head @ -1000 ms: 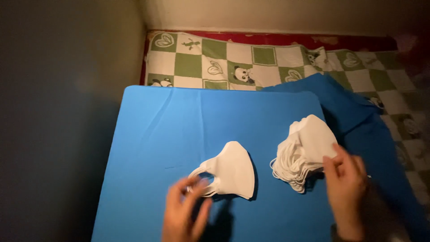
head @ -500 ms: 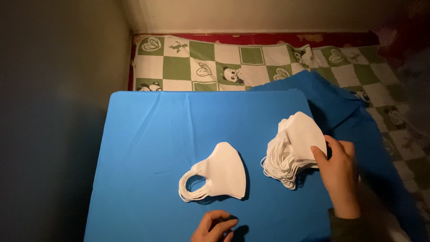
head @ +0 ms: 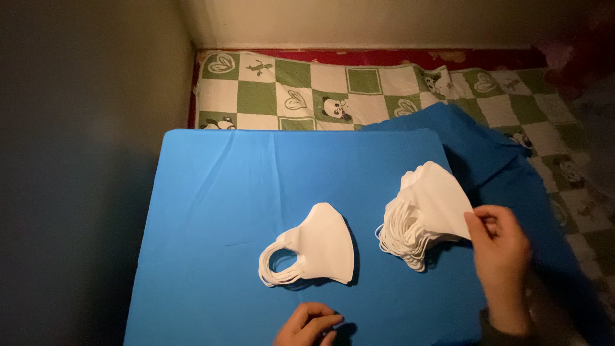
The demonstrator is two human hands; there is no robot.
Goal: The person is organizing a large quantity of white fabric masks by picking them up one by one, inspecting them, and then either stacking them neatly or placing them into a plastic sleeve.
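Pinching the near corner of the top mask, our right hand grips the fanned stack of white folded fabric face masks with thumb and forefinger. We judge this the picking step; next we need to peel one mask free without dragging the rest. Our left hand rests loosely curled and empty, just below the small neat pile of white masks on the blue cloth-covered board.
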